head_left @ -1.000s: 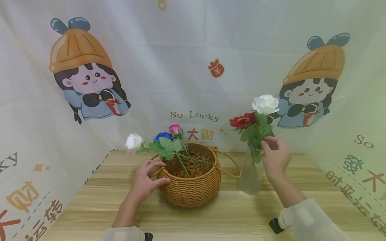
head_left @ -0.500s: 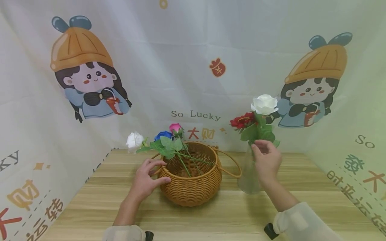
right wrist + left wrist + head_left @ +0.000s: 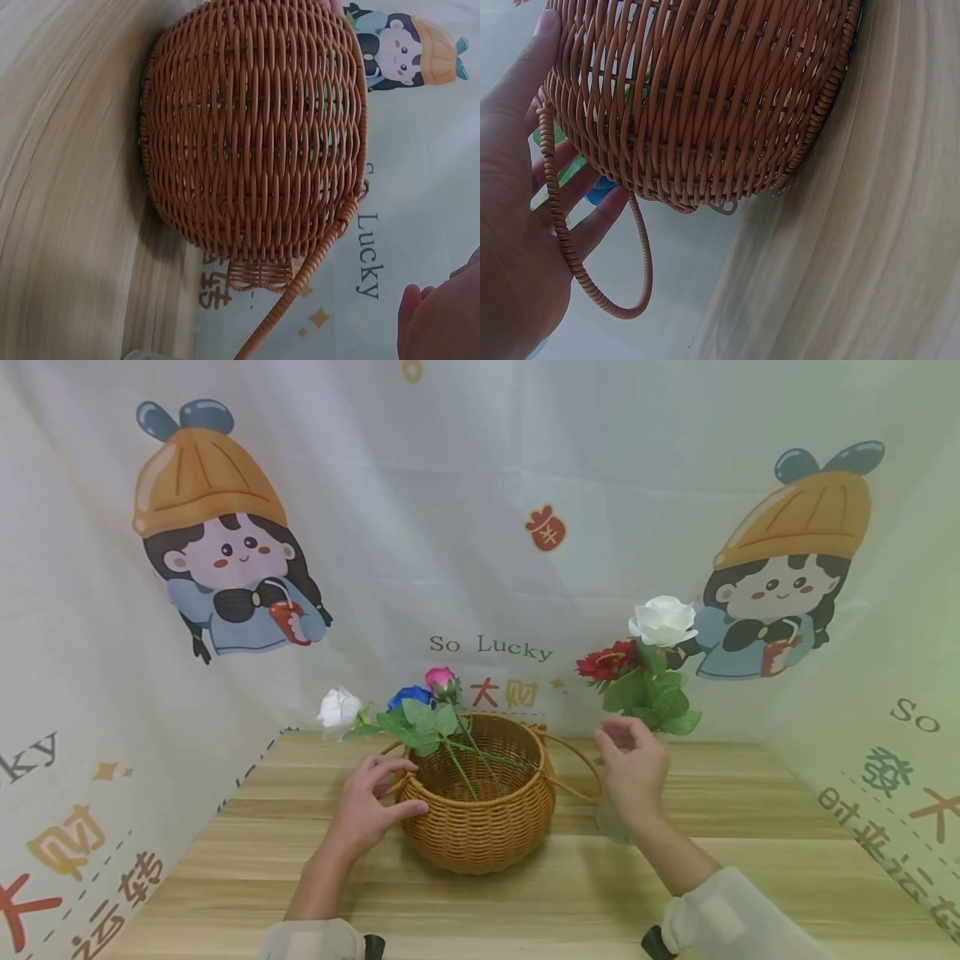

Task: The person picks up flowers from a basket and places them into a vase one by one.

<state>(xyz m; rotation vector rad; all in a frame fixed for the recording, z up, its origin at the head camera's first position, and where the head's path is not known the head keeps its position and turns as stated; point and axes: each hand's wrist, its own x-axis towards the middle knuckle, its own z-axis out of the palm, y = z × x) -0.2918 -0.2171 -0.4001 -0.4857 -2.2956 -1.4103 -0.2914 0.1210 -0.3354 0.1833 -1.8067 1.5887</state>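
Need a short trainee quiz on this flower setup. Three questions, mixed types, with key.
1. Multiple choice: which flower colour shows at the wicker basket? A yellow, B blue, C orange.
2. True or false: the left hand touches the basket while the right hand is in front of the glass vase.
3. Fill in: above the vase stand a white flower and a ____ one.

Key:
1. B; the blue flower is beside a pink flower.
2. True; the left thumb lies against the basket's outer wall.
3. Red; the red flower sits lower than the white one.
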